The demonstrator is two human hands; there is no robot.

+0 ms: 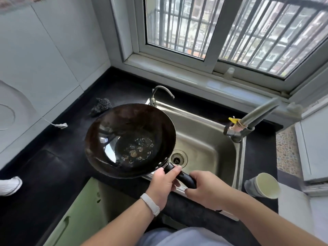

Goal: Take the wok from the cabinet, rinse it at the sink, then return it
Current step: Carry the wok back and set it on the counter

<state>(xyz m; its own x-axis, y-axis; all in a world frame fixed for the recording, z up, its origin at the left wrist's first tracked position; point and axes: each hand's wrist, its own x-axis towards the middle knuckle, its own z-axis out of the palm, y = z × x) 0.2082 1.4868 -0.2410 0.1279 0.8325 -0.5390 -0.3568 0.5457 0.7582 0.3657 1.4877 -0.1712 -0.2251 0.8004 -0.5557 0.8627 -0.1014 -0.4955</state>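
Both hands are clamped round the handle (184, 176) of the wok (124, 132), left hand (162, 183) nearer the bowl, right hand (204, 189) at the end. It's held over the sink's (204, 135) left side with bubbly water (140, 150) pooled inside, so rinsing seems midway; that water probably needs to be swirled and tipped into the sink next.

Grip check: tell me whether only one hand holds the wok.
No, the left hand and the right hand both grip the wok by its handle.

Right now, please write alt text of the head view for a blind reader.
The left hand and right hand hold a dark wok by its black handle partly over a steel sink; bubbly water lies in the wok. A paper cup stands at the right.
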